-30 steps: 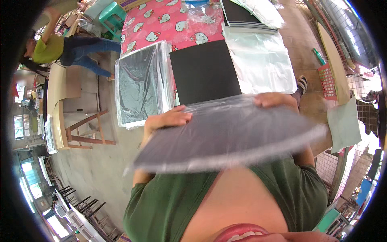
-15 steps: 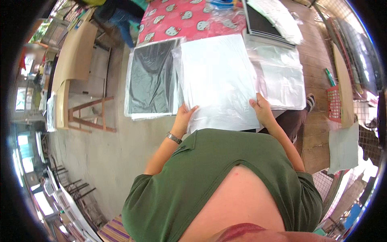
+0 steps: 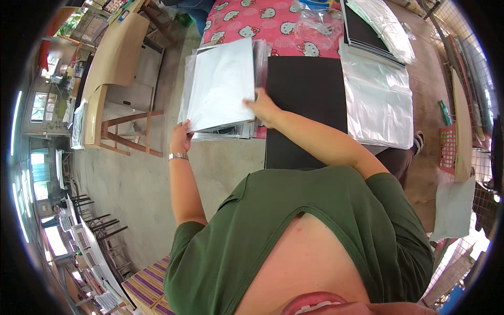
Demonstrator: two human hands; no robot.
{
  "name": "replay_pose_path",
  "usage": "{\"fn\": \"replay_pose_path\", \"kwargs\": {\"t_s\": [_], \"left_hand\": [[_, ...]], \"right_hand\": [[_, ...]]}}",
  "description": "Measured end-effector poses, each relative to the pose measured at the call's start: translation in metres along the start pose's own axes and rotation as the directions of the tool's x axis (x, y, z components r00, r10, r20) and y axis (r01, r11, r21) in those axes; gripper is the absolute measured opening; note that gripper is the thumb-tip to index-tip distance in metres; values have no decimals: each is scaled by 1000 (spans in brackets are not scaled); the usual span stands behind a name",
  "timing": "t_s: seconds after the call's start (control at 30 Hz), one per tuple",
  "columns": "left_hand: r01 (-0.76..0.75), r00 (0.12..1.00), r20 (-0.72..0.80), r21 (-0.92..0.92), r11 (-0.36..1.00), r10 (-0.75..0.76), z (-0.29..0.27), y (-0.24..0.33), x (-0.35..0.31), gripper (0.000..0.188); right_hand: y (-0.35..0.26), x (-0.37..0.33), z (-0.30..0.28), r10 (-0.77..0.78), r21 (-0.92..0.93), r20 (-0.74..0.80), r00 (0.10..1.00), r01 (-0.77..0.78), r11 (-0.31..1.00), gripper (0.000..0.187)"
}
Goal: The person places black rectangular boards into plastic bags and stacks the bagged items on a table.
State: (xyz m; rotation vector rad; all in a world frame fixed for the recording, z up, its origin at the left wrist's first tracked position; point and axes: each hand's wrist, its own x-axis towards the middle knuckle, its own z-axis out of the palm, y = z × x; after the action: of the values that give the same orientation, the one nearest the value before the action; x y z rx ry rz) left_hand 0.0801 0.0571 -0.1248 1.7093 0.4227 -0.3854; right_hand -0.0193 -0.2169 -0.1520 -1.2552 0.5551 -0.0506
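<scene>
A flat white sheet (image 3: 223, 86), apparently in clear plastic, lies over a stack of plastic-wrapped sheets (image 3: 261, 65) at the table's left. My left hand (image 3: 181, 136) grips its near left corner, thumb on top. Its right edge is pinched by my right hand (image 3: 262, 108), whose forearm crosses a bare black sheet (image 3: 307, 89) in the middle. Dark wrapped material shows under the white sheet's near edge. To the right of the black sheet lies a pile of clear plastic bags (image 3: 379, 105).
A pink patterned cloth (image 3: 241, 23) covers the table. Black boards (image 3: 367, 31) with white plastic on top sit at the far right. Left of me stands a brown-topped workbench (image 3: 121, 58) with a wooden trestle (image 3: 131, 128). A red basket (image 3: 447, 149) is at right.
Both hands have carried the white sheet left from the middle onto the wrapped stack. The black sheet beneath where it was now shows. My view has shifted slightly.
</scene>
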Motion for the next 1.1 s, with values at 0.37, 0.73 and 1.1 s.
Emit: {"fn": "replay_pose_path", "kwargs": {"t_s": [0.37,0.73,1.1], "left_hand": [[-168,986,56,446,879,159,-36,-8,54,23],[-70,827,-54,978,197,559,-36,-26,37,38],[-378,730,233,921,95,643,3,-93,-41,45]], "right_hand": [[-62,-120,-183,-134,-189,71,988,146,971,29],[10,-143,-298,-265,-884,13,964,135,448,15],[-9,-143,-295,-324,-778,-114,939,118,617,13]]}}
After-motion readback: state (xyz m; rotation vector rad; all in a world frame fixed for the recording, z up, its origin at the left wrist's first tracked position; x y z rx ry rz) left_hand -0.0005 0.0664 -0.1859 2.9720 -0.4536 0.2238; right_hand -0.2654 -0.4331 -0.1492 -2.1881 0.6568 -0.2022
